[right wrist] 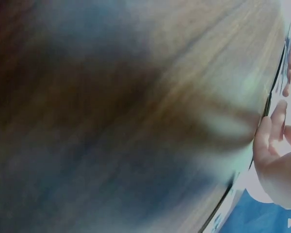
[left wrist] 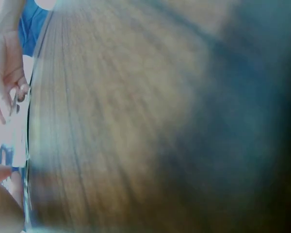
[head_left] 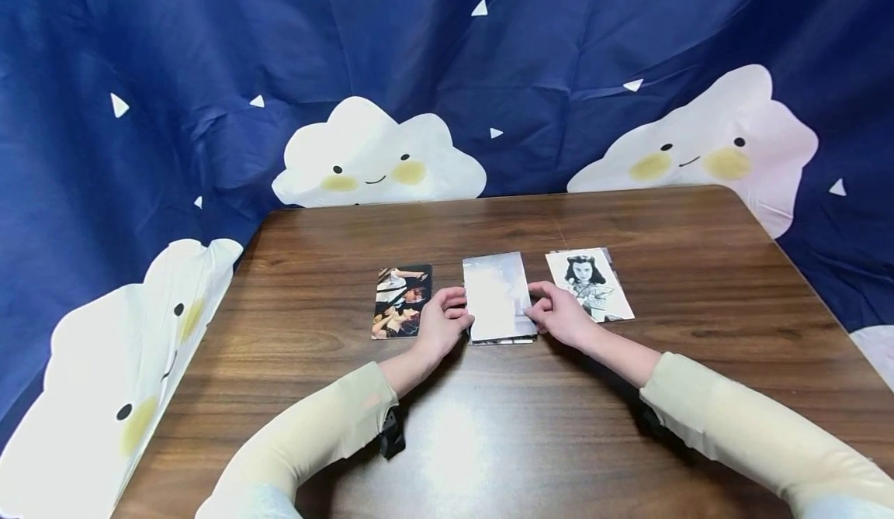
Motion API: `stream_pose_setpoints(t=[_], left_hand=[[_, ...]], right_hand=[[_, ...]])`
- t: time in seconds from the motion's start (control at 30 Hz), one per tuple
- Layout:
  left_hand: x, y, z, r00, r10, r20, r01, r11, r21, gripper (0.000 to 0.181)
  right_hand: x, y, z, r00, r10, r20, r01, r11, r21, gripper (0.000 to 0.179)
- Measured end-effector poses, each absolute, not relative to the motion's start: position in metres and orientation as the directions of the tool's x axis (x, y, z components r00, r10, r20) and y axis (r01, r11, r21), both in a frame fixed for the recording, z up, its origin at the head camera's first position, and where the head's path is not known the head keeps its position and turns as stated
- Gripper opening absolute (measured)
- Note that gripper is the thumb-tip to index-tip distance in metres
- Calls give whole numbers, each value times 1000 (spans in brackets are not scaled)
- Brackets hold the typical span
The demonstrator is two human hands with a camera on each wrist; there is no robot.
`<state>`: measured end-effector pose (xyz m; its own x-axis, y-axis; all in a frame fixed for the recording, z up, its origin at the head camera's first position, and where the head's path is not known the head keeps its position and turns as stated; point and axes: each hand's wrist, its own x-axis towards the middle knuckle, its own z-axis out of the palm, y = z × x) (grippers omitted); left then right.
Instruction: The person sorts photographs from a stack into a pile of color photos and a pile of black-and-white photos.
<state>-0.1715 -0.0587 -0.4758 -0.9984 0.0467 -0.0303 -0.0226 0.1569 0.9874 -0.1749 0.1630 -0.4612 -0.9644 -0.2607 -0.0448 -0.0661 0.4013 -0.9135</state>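
In the head view a glossy, pale photo card (head_left: pixel 494 290) is held between the two hands at the middle of the table. My left hand (head_left: pixel 440 325) pinches its left edge, while my right hand (head_left: pixel 562 313) pinches the right edge. Strong glare hides most of the card's picture. Edges of other cards (head_left: pixel 503 341) peek out beneath its lower side. Both wrist views catch the fingers only at the frame's margin, with the left hand (left wrist: pixel 5 199) and the right hand (right wrist: pixel 279 165) at the card's sides.
Left of the hands lies a dark, colourful photo card (head_left: pixel 403 302). To the right is a black-and-white portrait card (head_left: pixel 594 282) with another card's edge showing under it. All rest on a brown wooden table (head_left: pixel 314 286). A blue cloud-patterned curtain (head_left: pixel 545 53) hangs behind.
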Motion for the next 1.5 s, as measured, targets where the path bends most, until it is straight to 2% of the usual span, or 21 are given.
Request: stream_pose_setpoints(t=[0.17,0.3,0.7,1.23,1.5], left_hand=[[-172,-59,-476,-995,74,-64,-61,44,997,50],[-173,-61,-478,-993,94,-72,-70,24,997,52],[-175,-69,-476,-988,141,-66,-54,87,995,54],[-174,-86,-465,-993,95,-71,-57,141,988,57],[-173,-112,-454,-993,113,14,33,163,986,54]], right_hand=[[-176,161,-462,-968,-249,-18,-76,364,-928,46],[-176,159,-464,-969,-247,-19,-74,360,-930,46],[-175,157,-462,-966,-256,-43,-52,354,-934,48],[-183,138,-457,-968,-251,16,-104,341,-934,48],[-190,120,-455,-953,-302,-1,-97,309,-946,52]])
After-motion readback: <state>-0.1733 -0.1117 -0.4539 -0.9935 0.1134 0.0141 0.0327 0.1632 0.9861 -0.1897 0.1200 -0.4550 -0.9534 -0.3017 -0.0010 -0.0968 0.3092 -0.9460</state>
